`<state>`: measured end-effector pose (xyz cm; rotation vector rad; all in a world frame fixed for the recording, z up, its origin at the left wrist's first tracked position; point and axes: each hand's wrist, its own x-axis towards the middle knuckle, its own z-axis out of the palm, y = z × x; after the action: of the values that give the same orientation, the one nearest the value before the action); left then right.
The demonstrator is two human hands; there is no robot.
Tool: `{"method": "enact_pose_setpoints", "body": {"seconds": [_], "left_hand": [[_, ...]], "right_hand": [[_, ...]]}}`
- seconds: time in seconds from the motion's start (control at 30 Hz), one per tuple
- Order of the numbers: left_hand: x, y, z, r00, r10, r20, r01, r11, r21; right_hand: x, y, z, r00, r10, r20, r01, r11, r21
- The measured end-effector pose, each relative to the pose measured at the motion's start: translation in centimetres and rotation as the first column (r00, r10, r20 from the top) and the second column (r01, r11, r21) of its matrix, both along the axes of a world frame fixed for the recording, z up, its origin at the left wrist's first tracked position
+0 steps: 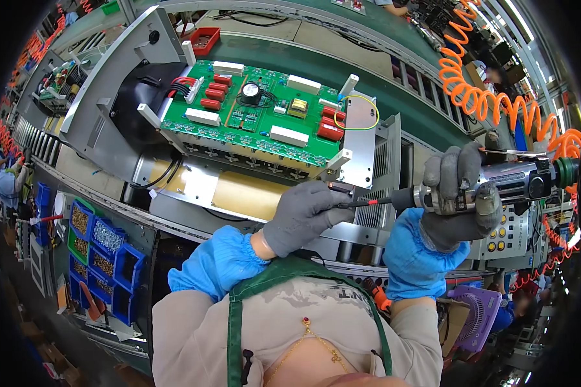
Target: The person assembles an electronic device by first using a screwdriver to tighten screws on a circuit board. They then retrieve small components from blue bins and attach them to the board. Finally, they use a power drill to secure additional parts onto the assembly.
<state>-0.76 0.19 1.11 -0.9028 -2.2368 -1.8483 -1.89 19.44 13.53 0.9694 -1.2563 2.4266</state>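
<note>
My right hand (pixel 461 197), in a grey glove, grips a silver pneumatic screwdriver (pixel 497 187) held sideways, its bit pointing left. My left hand (pixel 303 216), also gloved grey, pinches the thin bit (pixel 361 202) near its tip. The tip meets the right edge of a metal chassis (pixel 193 184) that carries a green circuit board (pixel 258 113) with red and white parts. A yellow wire loop (pixel 358 109) lies on a grey bracket at the board's right end.
An orange coiled air hose (pixel 490 97) runs up from the screwdriver. Blue bins of screws (pixel 100 248) sit at lower left, a red tray (pixel 204 40) behind the board. A panel with yellow buttons (pixel 507 235) and a purple fan (pixel 474 316) are at right.
</note>
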Motion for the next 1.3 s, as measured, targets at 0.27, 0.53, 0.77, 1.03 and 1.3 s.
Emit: {"method": "enact_pose_setpoints", "body": {"seconds": [0.27, 0.53, 0.77, 1.03, 1.3], "left_hand": [[-0.6, 0.3, -0.7, 0.774, -0.247, 0.583, 0.095, 0.956, 0.279], [-1.6, -0.2, 0.4, 0.688, -0.239, 0.685, 0.145, 0.970, 0.194], [-1.7, -0.2, 0.8, 0.730, -0.242, 0.639, 0.147, 0.969, 0.199], [-1.4, 0.1, 0.6, 0.680, -0.260, 0.686, 0.105, 0.960, 0.259], [-1.7, -0.2, 1.0, 0.633, -0.272, 0.725, 0.141, 0.961, 0.238]], "right_hand": [[-3.4, -0.6, 1.3, 0.994, 0.010, -0.111, -0.003, 0.998, 0.063], [-3.9, -1.3, 1.5, 0.996, 0.077, -0.041, -0.066, 0.975, 0.211], [-5.2, -2.9, 1.9, 0.967, 0.237, -0.094, -0.210, 0.949, 0.233], [-6.6, -3.4, 2.1, 0.984, -0.112, 0.135, 0.070, 0.956, 0.284], [-7.8, -2.8, 2.2, 0.989, 0.093, 0.116, -0.117, 0.967, 0.225]]}}
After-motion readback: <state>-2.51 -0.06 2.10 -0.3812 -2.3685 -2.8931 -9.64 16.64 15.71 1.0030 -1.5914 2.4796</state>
